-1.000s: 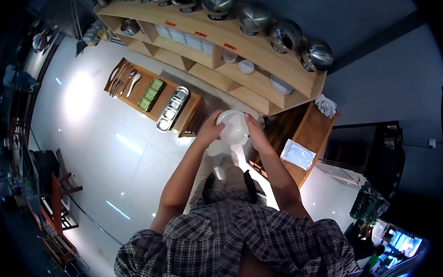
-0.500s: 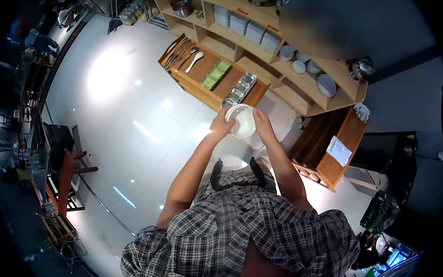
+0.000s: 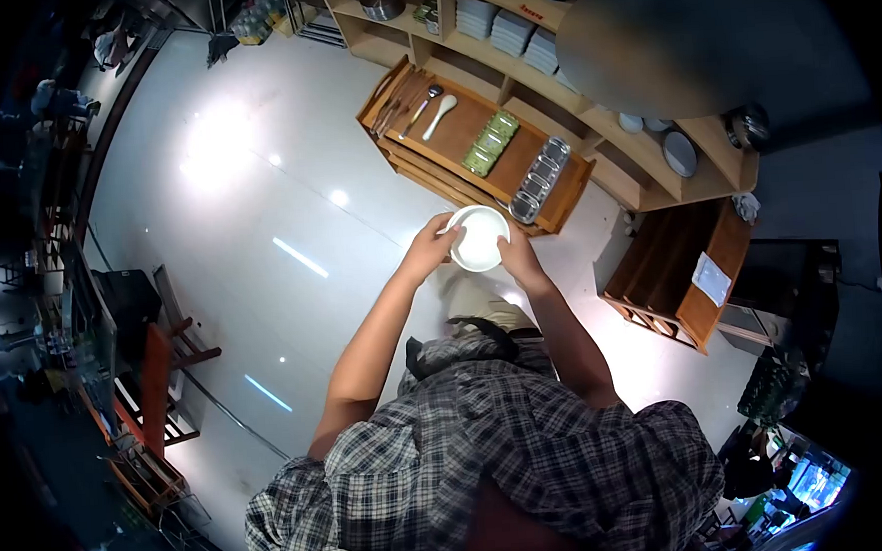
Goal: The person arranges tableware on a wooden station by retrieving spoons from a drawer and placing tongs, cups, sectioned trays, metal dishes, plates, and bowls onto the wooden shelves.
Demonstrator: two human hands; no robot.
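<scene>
A white bowl point(image 3: 481, 241) is held in front of my body, its open top facing up toward me. My left hand point(image 3: 430, 248) grips its left rim, thumb over the edge. On the opposite side my right hand point(image 3: 520, 255) is closed on the rim in the same way. Just beyond the bowl stands a wooden cart point(image 3: 456, 180). On its top lie a metal compartment tray point(image 3: 541, 178), a green compartment tray point(image 3: 491, 143), a white spoon point(image 3: 441, 116), a dark ladle point(image 3: 422, 109) and several long wooden utensils point(image 3: 397, 100).
Behind the cart is a wooden shelf point(image 3: 511, 82) with stacked white dishes point(image 3: 513, 32) and metal pots point(image 3: 382, 1). To the right stands a second wooden cart point(image 3: 665, 264) bearing a white sheet point(image 3: 711, 279). A red bench point(image 3: 158, 390) is at far left, on the shiny floor point(image 3: 230, 237).
The cart and shelf have shifted right in view as my body turned. The bowl, still in both hands, now tips its opening more toward me.
</scene>
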